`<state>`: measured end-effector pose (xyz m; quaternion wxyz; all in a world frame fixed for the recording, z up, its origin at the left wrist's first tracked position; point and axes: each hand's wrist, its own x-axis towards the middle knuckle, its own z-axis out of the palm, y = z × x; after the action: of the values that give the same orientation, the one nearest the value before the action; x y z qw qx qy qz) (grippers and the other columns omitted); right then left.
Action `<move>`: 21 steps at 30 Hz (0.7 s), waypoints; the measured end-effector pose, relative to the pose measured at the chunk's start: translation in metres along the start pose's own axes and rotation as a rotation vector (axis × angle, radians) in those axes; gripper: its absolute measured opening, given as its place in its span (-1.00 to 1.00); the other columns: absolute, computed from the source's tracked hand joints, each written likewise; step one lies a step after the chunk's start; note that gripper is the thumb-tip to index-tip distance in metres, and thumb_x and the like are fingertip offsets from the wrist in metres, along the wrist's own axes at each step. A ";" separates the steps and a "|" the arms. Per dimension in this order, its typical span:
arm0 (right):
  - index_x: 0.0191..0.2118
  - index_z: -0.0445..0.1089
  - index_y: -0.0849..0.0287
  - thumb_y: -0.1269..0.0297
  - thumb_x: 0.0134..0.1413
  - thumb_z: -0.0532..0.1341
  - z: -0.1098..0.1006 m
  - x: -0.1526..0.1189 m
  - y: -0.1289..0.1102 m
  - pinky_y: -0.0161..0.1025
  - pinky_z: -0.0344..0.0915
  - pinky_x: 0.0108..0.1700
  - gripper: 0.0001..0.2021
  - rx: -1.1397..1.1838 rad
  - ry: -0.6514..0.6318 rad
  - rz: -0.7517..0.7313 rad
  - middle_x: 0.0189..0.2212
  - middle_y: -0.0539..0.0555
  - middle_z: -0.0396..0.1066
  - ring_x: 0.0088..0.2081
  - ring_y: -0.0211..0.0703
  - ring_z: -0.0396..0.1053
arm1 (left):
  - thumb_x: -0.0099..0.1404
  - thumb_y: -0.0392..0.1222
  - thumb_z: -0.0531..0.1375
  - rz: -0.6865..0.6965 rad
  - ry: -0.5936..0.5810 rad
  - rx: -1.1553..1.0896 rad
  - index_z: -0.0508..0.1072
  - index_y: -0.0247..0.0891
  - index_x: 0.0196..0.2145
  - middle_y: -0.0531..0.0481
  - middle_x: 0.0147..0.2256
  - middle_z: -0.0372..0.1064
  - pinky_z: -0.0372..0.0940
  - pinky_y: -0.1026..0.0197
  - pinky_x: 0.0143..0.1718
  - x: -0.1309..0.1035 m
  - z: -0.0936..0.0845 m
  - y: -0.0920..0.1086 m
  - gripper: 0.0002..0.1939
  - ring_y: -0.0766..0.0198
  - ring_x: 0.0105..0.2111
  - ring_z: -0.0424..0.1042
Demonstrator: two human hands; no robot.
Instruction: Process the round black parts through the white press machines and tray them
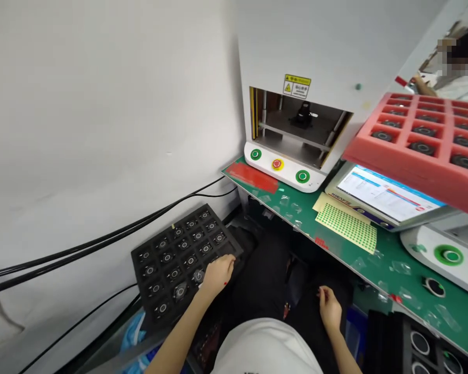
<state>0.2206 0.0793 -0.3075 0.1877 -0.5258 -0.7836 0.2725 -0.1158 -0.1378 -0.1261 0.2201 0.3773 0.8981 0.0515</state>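
My left hand (219,274) reaches over the right part of a black foam tray (136,264), its fingers closed and bent down toward a pocket. What the fingertips hold, if anything, is hidden. Round black parts with silver rings, such as this one (167,257), sit in rows of pockets in the tray. The tray lies tilted to my left, against the wall side. Over my dark-clad right leg is my right hand (330,310), fingers curled together and away from any tray; anything in them is too small to make out.
A white press machine (284,166) with green and red buttons stands on the green bench (265,200). To the right are a green-dot sticker sheet (347,228), a screen (390,192), a pink foam tray (413,161) and a loose round part (433,286). Black cables (101,244) run along the wall.
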 end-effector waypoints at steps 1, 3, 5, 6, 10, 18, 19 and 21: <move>-0.28 0.40 0.20 -0.25 0.18 -0.18 -0.001 0.000 -0.001 -0.22 0.32 -0.52 -0.36 -0.002 -0.006 0.004 -0.50 0.18 0.55 -0.52 0.00 0.53 | 0.40 -0.25 -0.05 -0.007 0.004 -0.009 0.44 -0.17 -0.11 -0.04 -0.11 0.50 0.27 0.25 -0.13 0.002 0.001 -0.002 -0.71 0.19 -0.10 0.48; -0.28 0.40 0.20 -0.24 0.17 -0.17 -0.001 -0.002 -0.003 -0.22 0.31 -0.52 -0.37 -0.007 -0.011 0.014 -0.50 0.18 0.55 -0.52 0.01 0.53 | 0.40 -0.24 -0.05 -0.026 0.008 -0.022 0.44 -0.16 -0.11 -0.04 -0.11 0.50 0.27 0.25 -0.15 0.007 0.001 -0.006 -0.71 0.19 -0.11 0.49; -0.27 0.40 0.20 -0.24 0.18 -0.17 0.000 -0.002 -0.003 -0.21 0.31 -0.52 -0.37 -0.016 -0.010 0.026 -0.50 0.19 0.55 -0.52 0.01 0.52 | 0.40 -0.23 -0.05 -0.053 0.002 -0.030 0.44 -0.16 -0.11 -0.04 -0.11 0.50 0.28 0.25 -0.17 0.012 0.002 -0.011 -0.72 0.19 -0.12 0.49; -0.26 0.40 0.21 -0.24 0.19 -0.17 0.001 -0.003 -0.003 -0.21 0.31 -0.52 -0.37 -0.020 -0.012 0.029 -0.49 0.19 0.54 -0.51 0.00 0.52 | 0.39 -0.23 -0.04 -0.069 -0.005 -0.032 0.44 -0.15 -0.11 -0.04 -0.10 0.50 0.28 0.25 -0.17 0.014 0.003 -0.014 -0.72 0.18 -0.11 0.49; -0.23 0.39 0.25 -0.12 0.29 -0.06 0.004 -0.004 -0.003 -0.25 0.36 -0.44 -0.49 -0.023 -0.037 0.025 -0.48 0.07 0.50 -0.49 -0.17 0.48 | 0.38 -0.24 -0.03 -0.124 -0.036 -0.022 0.43 -0.16 -0.10 -0.06 -0.05 0.49 0.28 0.23 -0.14 0.022 0.004 -0.028 -0.72 0.16 -0.07 0.48; -0.19 0.40 0.25 0.19 0.29 0.15 0.013 -0.004 -0.016 -0.25 0.43 -0.30 -0.79 -0.025 0.001 0.056 -0.35 0.00 0.44 -0.40 -0.29 0.42 | 0.40 -0.19 -0.11 -0.057 -0.148 0.039 0.41 -0.18 -0.12 -0.09 -0.11 0.54 0.32 0.22 -0.20 0.041 0.007 -0.045 -0.68 0.11 -0.12 0.53; -0.19 0.40 0.25 0.19 0.28 0.15 0.013 -0.002 -0.017 -0.24 0.43 -0.30 -0.79 -0.026 0.005 0.061 -0.34 0.00 0.44 -0.38 -0.28 0.42 | 0.40 -0.17 -0.13 -0.053 -0.167 0.025 0.41 -0.18 -0.12 -0.09 -0.12 0.54 0.33 0.21 -0.21 0.045 0.008 -0.047 -0.67 0.10 -0.14 0.54; -0.18 0.40 0.25 0.20 0.28 0.16 0.012 -0.001 -0.019 -0.23 0.44 -0.28 -0.80 -0.027 0.007 0.068 -0.32 0.01 0.44 -0.36 -0.27 0.43 | 0.39 -0.12 -0.15 -0.028 -0.176 -0.007 0.41 -0.15 -0.14 -0.08 -0.16 0.55 0.35 0.18 -0.23 0.053 0.011 -0.049 -0.65 0.08 -0.18 0.55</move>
<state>0.2005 0.0700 -0.3054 0.1739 -0.5558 -0.7682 0.2660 -0.1758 -0.1358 -0.1681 0.3004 0.3672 0.8801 0.0181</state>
